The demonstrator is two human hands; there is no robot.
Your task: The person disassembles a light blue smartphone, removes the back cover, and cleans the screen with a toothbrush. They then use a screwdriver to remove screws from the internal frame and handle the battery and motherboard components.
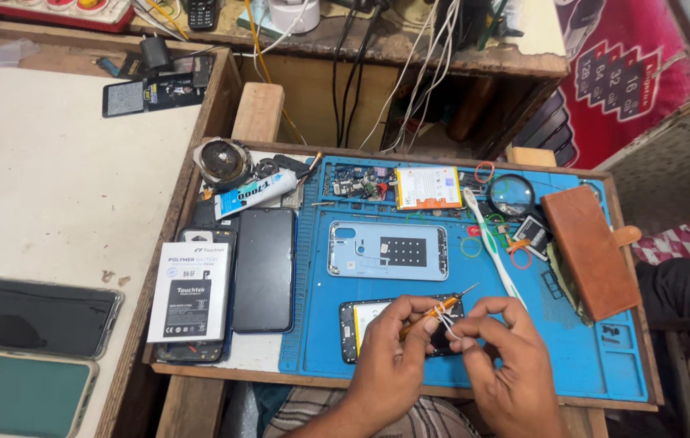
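Orange-handled screwdriver (430, 312) is pinched in my left hand (390, 361), tip angled up and to the right. My right hand (507, 357) is right against it, fingertips closed on a thin white band or wire (447, 323) looped at the handle. Both hands hover over an opened phone (361, 324) lying near the front edge of the blue repair mat (596, 357), so there's barely any room between my wrists and the tray's wooden lip.

Just past that, one light blue back cover (387, 250) sits mid-mat with a black patch in its middle. Bare mat shows to the right of my hands, up to the brown leather pouch (588, 247) lying along the right edge.

Left of the mat, one dark phone (263, 269) lies face up, and beside it a white rectangular battery pack box (191, 290) with a black label rests on another handset. Two more phones in cases, one clear (37, 316), one green (21, 397), lie on the pale table further left.

Toward the back: a white glue tube (254, 195) with blue print, a flat white battery (428, 187) with an orange edge, a circuit board (359, 182), one magnifying glass (512, 195), and a few loose rubber bands in red and green. A red poster (629, 73) hangs in the far right corner.
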